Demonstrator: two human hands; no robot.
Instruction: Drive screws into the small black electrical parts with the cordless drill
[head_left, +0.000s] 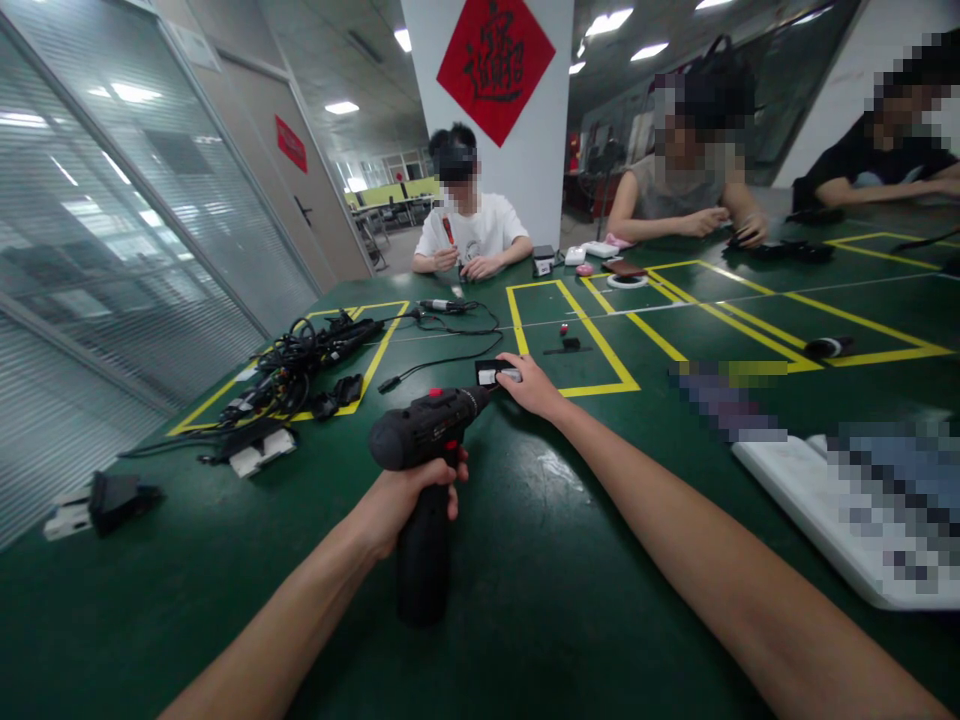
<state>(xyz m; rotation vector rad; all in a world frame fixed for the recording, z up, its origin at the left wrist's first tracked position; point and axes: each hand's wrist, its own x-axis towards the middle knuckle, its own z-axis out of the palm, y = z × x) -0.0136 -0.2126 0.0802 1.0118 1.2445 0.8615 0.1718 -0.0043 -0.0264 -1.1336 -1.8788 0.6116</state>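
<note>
L hand [424,485] is wrapped round the handle of a blk cordless drill [420,430], fingers closed, some up by the red trigger (can't tell if it's squeezed); R hand [531,385] is farther out, pinching the R end of a small blk box [487,374] w/ a white label; can't tell if the box rests on the green table [540,620] or is held just off it; key relation: box lies far & slightly R of the L-hand grip, straight off the drill's nose; drill's barrel runs near-L to far-R, box's long axis approx. L–R, so the two meet at an angle; R hand is the nearer one to the box, being on it; drill's chuck [472,402] sits just beside the box's near side, contact at the tip too small to tell; beyond, far-R: small blk part [571,344] & red piece [564,328] inside a yellow tape outline [607,388]; L: cable pile [292,365]; far side: person in white shirt [472,225] w/ red screwdriver [448,230].
</note>
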